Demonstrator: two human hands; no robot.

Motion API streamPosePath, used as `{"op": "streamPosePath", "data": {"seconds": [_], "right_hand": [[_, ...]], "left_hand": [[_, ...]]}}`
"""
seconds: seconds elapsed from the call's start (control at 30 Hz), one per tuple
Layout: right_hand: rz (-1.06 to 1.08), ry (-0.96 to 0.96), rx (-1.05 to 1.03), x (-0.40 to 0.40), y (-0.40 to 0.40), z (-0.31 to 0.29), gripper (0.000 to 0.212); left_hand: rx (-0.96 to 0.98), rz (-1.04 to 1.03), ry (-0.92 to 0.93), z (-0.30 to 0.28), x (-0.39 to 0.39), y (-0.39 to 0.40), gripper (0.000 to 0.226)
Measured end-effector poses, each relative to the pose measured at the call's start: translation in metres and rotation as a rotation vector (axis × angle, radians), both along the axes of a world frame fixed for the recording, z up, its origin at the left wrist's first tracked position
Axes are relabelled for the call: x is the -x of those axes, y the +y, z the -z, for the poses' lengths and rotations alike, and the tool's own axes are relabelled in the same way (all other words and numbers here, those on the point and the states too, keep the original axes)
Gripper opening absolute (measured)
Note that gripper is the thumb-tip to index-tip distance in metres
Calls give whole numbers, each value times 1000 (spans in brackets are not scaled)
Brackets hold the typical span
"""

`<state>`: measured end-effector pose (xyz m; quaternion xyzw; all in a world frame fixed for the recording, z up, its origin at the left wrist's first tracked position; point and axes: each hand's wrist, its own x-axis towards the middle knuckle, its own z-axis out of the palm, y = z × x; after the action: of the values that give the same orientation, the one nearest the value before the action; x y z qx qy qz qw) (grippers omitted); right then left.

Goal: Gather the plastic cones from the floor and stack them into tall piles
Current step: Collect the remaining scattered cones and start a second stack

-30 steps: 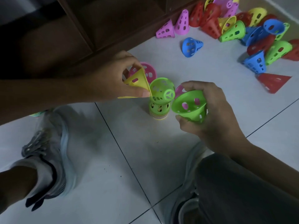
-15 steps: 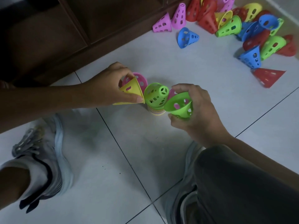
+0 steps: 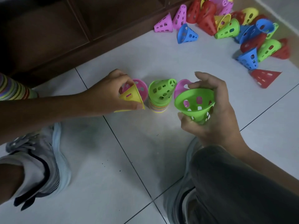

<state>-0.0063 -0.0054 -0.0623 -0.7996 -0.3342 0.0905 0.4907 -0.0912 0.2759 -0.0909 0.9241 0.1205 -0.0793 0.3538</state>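
A pile of stacked cones (image 3: 159, 97) stands on the white tile floor, topped by a green cone with striped rims below it. My left hand (image 3: 110, 94) pinches a yellow cone (image 3: 131, 97) just left of the pile, with a pink cone (image 3: 140, 87) behind it. My right hand (image 3: 212, 110) grips a green cone (image 3: 195, 105), mouth facing up and left, right of the pile. Another pink cone (image 3: 181, 87) peeks out behind that hand. Several loose red, blue, green, yellow and pink cones (image 3: 226, 28) lie at the upper right.
A dark wooden cabinet (image 3: 80, 26) runs along the top left. A second striped stack of cones (image 3: 14, 89) shows at the left edge. My two shoes (image 3: 40, 160) and a dark trouser leg (image 3: 242, 183) fill the lower part of the view.
My right hand has drawn the green cone away from the pile, to the right and slightly down. My left hand keeps the yellow cone beside the pile.
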Motion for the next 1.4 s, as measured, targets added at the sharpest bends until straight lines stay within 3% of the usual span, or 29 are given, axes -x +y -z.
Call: {"op": "streamPosePath", "data": {"seconds": [0.2,0.37,0.63,1.0,1.4], "right_hand": [[-38,-39,-32,7,4,-6,82],[-94,33,66,2,21,-3,94],[-170,20,263,-13,52,4,99],[-215,10,394,-15,78,26,108],[-58,-67,208,-11,47,2,99]], "left_hand": [[8,-10,-3,-2,9,-1,77],[-7,1,-2,-6,10,1,80],[-9,8,-27,-7,15,9,73],[-42,3,-27,-6,32,26,82],[2,3,-28,3,29,23,72]]}}
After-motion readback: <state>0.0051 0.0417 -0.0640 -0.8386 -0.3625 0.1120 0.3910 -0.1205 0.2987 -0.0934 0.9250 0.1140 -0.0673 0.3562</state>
